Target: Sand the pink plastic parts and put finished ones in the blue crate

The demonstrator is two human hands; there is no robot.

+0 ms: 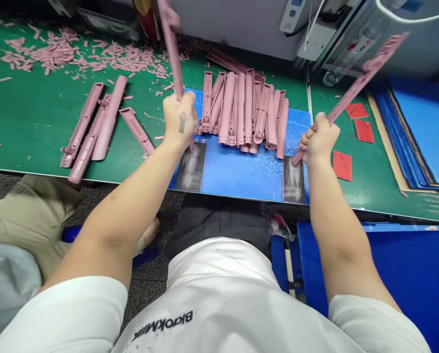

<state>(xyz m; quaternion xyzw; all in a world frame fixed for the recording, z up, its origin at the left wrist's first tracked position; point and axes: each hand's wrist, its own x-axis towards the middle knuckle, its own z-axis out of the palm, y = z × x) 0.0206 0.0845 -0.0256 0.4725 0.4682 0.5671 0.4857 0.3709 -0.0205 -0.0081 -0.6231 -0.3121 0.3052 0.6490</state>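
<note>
My left hand [181, 117] is wrapped round a long pink plastic part [173, 54], held upright and tilted slightly left. Its lower end meets or hovers over a dark scuffed patch [192, 169] on the blue sheet [241, 171]; I cannot tell which. In my right hand [320, 137] is another long pink plastic part [359, 84], slanting up to the right, its bottom end at a second dark patch [293, 181]. Between the hands lies a pile of similar pink parts [247, 108], some with the hollow side up, others with the rounded side up.
Several pink parts [109, 120] and many small pink scraps [58, 54] lie on the green table [28, 117] to the left. Red squares [342, 165] and stacked blue sheets [425, 122] are at right. A seated person's trouser leg [39, 206] shows at left; a blue bin [406, 264] stands below.
</note>
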